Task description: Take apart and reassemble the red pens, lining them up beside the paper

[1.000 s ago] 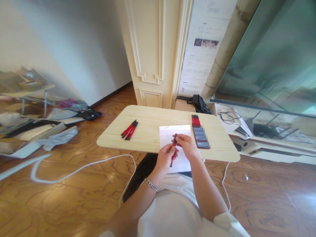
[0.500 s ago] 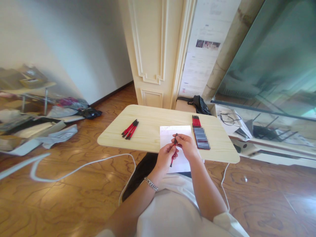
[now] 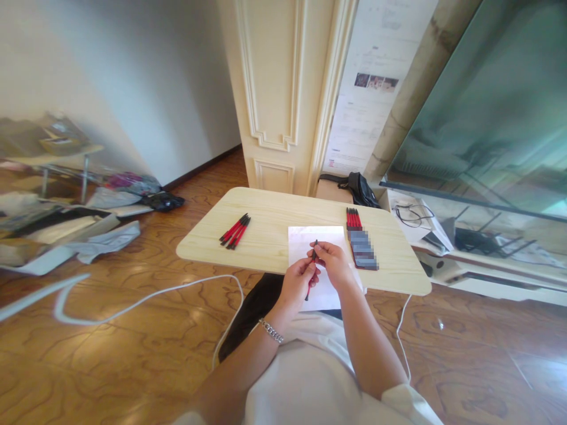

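A red pen with black ends (image 3: 309, 288) is held tilted above white paper (image 3: 297, 237), its black tip pointing away from me. My left hand (image 3: 296, 284) is closed around the pen's red barrel. Higher up, the fingers of my right hand (image 3: 332, 261) pinch the pen near its black tip. Several similar red and black pens (image 3: 235, 231) lie in a bunch on the left part of the table (image 3: 266, 203). Another row of red and black pens (image 3: 354, 218) lies side by side at the right, just beyond a phone-like dark slab (image 3: 363, 249) with a blurred-out surface.
A black bag (image 3: 361, 188) rests behind the table's far edge. To the right stands a low white cabinet (image 3: 487, 265) with a box and cable on it. A white cable (image 3: 155, 300) runs over the floor at left, near piled bags and boxes (image 3: 128, 198).
Both hands keep hold of the pen, and my right fingers have shifted slightly around its tip. The whole view has moved a little; the other pens stay in place.
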Motion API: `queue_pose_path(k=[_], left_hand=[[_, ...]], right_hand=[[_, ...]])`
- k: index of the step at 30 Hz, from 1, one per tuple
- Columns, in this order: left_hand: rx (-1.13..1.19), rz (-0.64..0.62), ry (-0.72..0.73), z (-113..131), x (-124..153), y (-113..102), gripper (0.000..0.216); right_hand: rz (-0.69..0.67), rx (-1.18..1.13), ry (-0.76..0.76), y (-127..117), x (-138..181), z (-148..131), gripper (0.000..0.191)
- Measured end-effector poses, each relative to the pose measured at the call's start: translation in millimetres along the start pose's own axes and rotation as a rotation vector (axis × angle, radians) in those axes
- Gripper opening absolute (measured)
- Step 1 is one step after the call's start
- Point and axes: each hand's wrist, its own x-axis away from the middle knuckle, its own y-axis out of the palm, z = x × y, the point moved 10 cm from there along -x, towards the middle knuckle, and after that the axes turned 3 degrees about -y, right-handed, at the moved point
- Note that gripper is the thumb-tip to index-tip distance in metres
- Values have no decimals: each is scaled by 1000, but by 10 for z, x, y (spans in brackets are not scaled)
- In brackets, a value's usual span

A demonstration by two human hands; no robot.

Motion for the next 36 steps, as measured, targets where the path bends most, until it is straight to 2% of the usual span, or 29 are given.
queue_pose_path(k=[4, 14, 17, 21, 26, 32, 36], left_hand=[[5, -8, 5, -4, 20, 10, 30], [21, -30, -39, -41, 72, -36, 40], [38, 2, -39, -45, 70, -118, 40], [60, 31, -22, -32, 48, -202, 41], [68, 39, -28, -39, 32, -218, 40], [95, 43, -31, -40, 28, -176, 38], [103, 58, -40, -51, 22, -190, 41]], right_hand=[[-43, -60, 33, -6, -32, 23, 35], [174, 58, -2, -354, -414, -195, 38], [182, 390, -16, -395, -486, -195, 34], [144, 962, -14, -280, -444, -85, 27], [167, 1285, 37, -165, -373, 38, 19], [143, 1314, 30, -134, -364, 29, 21], [201, 1148, -108, -173, -307, -138, 30]])
